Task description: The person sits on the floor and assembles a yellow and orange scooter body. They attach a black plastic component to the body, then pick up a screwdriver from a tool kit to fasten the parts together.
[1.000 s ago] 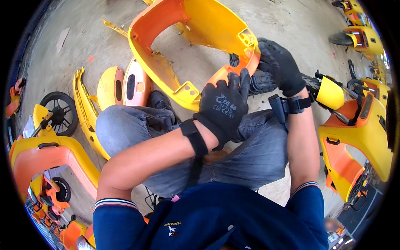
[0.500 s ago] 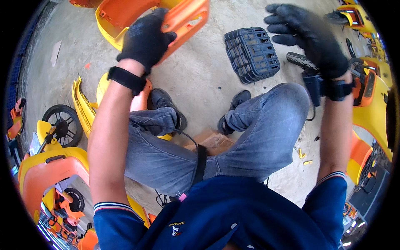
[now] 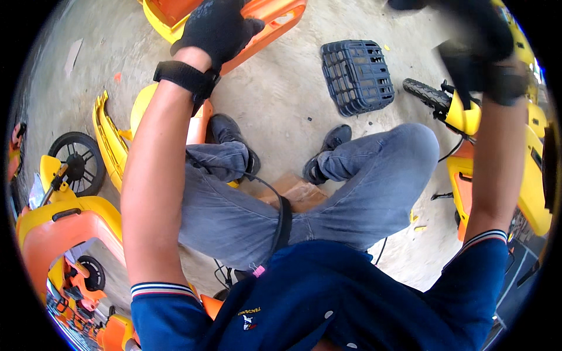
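Plastic cover [image 3: 256,48], showing orange and yellow at top edge, left hand [image 3: 218,32] gripping it, right hand [image 3: 474,32] blurring, open or closed I cannot tell, black basket [image 3: 358,78] lying on floor [image 3: 281,111], contents unclear.

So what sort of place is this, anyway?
Probably a scooter repair or dismantling workshop: yellow-and-orange scooters stand on both sides, and a loose yellow body panel and a black plastic basket lie on the concrete floor.

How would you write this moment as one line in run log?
left hand: on yellow-orange shell, grip unclear | right hand: blurred, apart from shell | dark basket: on floor
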A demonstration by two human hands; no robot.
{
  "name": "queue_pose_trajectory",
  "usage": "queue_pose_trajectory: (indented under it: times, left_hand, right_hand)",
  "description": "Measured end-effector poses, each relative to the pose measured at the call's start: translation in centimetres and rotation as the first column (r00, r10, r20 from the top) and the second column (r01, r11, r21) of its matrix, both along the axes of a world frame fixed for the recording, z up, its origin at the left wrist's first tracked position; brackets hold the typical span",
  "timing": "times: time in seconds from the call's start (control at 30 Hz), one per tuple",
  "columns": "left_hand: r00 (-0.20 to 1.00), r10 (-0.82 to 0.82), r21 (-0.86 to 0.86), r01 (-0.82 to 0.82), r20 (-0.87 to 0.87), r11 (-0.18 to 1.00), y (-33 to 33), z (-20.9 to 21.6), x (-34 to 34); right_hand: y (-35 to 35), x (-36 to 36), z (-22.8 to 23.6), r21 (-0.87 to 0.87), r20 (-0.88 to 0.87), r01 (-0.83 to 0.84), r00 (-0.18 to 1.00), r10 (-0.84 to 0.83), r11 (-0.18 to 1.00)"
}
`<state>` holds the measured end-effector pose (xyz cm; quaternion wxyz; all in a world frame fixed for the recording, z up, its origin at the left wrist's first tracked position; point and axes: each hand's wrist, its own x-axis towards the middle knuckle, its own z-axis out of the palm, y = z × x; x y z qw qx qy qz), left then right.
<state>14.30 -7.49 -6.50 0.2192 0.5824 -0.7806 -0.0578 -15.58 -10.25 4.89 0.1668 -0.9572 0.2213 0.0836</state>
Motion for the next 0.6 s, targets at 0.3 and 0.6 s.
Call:
queue_pose_trajectory:
  times: [0.3,0.6]
  left_hand:
    - [0.997,-0.014,-0.051,0.010,-0.078,0.999,-0.7,0.7,0.0]
    - [0.992,0.012,0.033,-0.008,-0.122,0.999,1.2,0.3,-3.1]
  right_hand:
    - [-5.7,2.7,-29.9,-0.246,-0.190,-0.177,0.973,0.132,0.953]
    - [-6.3,9.3,-44.2,0.685,0.300,0.476,0.506,-0.809,0.552]
